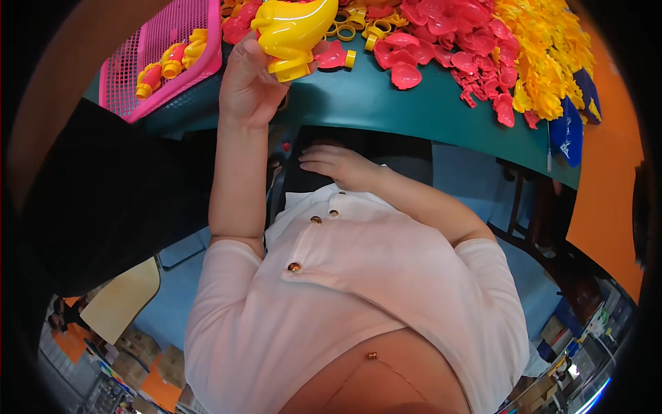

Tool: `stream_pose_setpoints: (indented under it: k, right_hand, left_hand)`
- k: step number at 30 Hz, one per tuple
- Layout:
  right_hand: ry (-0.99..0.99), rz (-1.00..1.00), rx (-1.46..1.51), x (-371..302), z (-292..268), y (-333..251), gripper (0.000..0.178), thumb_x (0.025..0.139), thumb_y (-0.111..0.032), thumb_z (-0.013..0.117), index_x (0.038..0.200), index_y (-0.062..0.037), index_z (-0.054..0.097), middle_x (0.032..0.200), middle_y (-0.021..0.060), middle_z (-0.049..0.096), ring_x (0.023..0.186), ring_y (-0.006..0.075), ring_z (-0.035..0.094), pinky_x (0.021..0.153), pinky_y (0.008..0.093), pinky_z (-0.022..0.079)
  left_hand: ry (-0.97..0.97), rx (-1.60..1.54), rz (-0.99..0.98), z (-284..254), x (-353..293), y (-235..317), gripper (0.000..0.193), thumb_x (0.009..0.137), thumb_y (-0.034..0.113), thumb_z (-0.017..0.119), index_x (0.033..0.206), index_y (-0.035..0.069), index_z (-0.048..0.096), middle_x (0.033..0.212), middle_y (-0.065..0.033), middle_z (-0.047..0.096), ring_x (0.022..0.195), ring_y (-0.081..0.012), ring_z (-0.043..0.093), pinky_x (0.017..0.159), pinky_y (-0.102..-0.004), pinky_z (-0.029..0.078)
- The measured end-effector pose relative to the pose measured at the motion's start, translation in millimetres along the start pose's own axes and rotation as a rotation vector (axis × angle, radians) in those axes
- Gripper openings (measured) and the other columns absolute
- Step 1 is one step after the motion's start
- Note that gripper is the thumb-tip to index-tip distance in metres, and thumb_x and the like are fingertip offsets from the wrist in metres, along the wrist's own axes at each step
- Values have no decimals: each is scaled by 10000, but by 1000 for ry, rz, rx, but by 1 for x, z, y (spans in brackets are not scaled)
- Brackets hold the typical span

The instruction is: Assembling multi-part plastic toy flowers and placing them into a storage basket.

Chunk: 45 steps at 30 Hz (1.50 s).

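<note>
Left hand (248, 86) clamps the yellow toy body (293, 31) at twelve o'clock; right hand (338, 164) rests open, empty. One-handed, it could slip onto the surface (386, 103).

Glossy, smooth yellow moulded-plastic body shell (295, 31), held in the left hand (249, 86), with bright highlights on its curved surface. At 9 o'clock from it, a pink plastic mesh basket (148, 38) with a perforated, semi-matt wall, holding small glossy yellow-and-red plastic assemblies (165, 65). At 3 o'clock, a heap of shiny red petal-shaped plastic pieces (448, 41); further towards 3 o'clock, a pile of yellow plastic pieces (548, 55) with a duller sheen. Small yellow plastic rings (358, 24), smooth. Teal desk (386, 103): smooth, satin top. Pale pink cloth blouse (372, 276), soft and matt, with small polished gold-coloured metallic buttons (294, 266).
</note>
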State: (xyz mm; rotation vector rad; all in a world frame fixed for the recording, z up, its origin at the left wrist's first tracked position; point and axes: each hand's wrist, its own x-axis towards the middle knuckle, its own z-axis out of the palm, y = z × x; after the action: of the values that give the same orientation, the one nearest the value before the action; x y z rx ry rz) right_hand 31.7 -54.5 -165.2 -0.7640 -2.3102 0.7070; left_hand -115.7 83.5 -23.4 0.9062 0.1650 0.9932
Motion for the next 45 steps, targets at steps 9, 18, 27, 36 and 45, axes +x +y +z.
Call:
stream_pose_setpoints:
  k: [9, 18, 27, 36, 45]
  right_hand:
    - [470, 69, -342, 89, -133, -16, 316, 802, -87, 580, 1116, -56, 569, 1067, 118, 570, 981, 302, 511, 825, 416, 372]
    - [390, 225, -612, 86, -138, -15, 444, 839, -326, 625, 1235, -154, 521, 1378, 69, 406, 1304, 272, 327, 1090, 522, 142]
    - [266, 85, -849, 109, -151, 17, 414, 893, -336, 514, 1273, -173, 526, 1401, 32, 418, 1342, 228, 309, 1105, 516, 129]
    - [225, -109, -855, 125, -192, 57, 327, 841, -266, 575, 1147, -158, 610, 1375, 21, 450, 1309, 234, 348, 1076, 496, 201]
    - [9, 141, -430, 142, -244, 5, 215, 767, -63, 642, 976, -42, 688, 1140, 147, 620, 1079, 273, 567, 900, 338, 459]
  left_hand:
    - [78, -36, -81, -6, -3, 10, 767, 741, 479, 694, 1314, 55, 412, 1265, -180, 498, 1112, -373, 551, 814, -416, 557]
    - [37, -127, -21, -11, -11, 9, 557, 814, 413, 659, 1210, 47, 519, 1202, -118, 560, 1072, -257, 592, 840, -400, 536]
    - [-4, -246, -8, -15, -29, 19, 691, 800, 456, 664, 1293, 33, 428, 1239, -157, 527, 1076, -325, 586, 823, -375, 546]
    - [101, -319, 31, -22, -46, 28, 738, 787, 467, 658, 1331, 52, 382, 1259, -162, 506, 1103, -342, 563, 821, -369, 550]
    - [190, -306, 13, -24, -55, 29, 703, 830, 427, 621, 1350, 48, 339, 1279, -164, 483, 1116, -333, 555, 848, -377, 544]
